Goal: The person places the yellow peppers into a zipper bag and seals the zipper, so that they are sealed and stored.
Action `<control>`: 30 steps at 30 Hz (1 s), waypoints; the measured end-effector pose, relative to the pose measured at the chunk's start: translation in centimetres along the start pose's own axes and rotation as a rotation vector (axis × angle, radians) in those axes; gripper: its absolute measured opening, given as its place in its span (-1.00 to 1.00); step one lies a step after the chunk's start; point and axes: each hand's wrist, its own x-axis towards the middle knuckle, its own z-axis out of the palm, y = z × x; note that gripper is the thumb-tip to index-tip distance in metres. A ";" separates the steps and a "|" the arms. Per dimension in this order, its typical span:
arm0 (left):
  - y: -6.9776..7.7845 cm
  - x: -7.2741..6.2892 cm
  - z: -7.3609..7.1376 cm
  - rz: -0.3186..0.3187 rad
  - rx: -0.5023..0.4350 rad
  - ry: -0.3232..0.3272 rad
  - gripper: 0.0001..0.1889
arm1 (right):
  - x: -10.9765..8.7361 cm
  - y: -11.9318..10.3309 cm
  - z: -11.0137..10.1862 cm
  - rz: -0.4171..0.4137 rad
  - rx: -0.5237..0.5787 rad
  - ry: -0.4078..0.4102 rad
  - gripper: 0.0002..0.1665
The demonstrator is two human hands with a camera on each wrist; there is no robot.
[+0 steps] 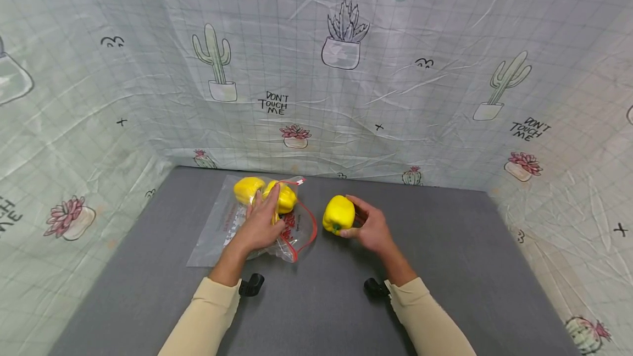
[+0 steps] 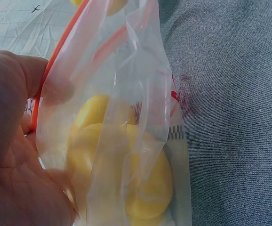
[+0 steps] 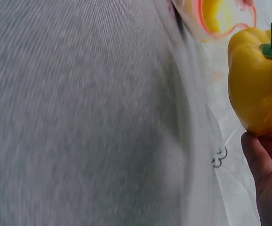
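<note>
A clear zip bag with a red zip edge lies on the grey table, its mouth spread toward the right. Inside show yellow bell peppers, also seen through the cloudy plastic as yellow peppers in the left wrist view. My left hand holds the bag near its mouth, with the red edge against the thumb. To the right of the mouth, my right hand grips another yellow bell pepper. In the right wrist view the thumb is beside that pepper's green stem and fingers touch its far end.
The grey table spreads around both hands. Behind it hangs a pale curtain printed with cacti and potted plants, which also runs along both sides. Black wrist mounts jut inward from the sleeves.
</note>
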 end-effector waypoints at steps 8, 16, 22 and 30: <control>0.2 -0.2 0.1 -0.018 0.007 0.000 -0.05 | 0.0 -1.1 1.6 -0.035 0.051 -0.028 0.02; 0.5 -0.2 0.3 -0.033 0.018 0.010 -0.05 | 0.3 -2.0 2.9 -0.062 0.091 -0.074 0.04; 0.6 -0.3 0.4 -0.033 0.010 0.004 -0.05 | 0.1 -2.4 4.0 -0.092 0.100 -0.132 0.02; 0.5 -0.3 0.4 -0.057 0.012 -0.010 -0.03 | -0.1 -2.9 6.2 -0.123 0.117 -0.219 -0.02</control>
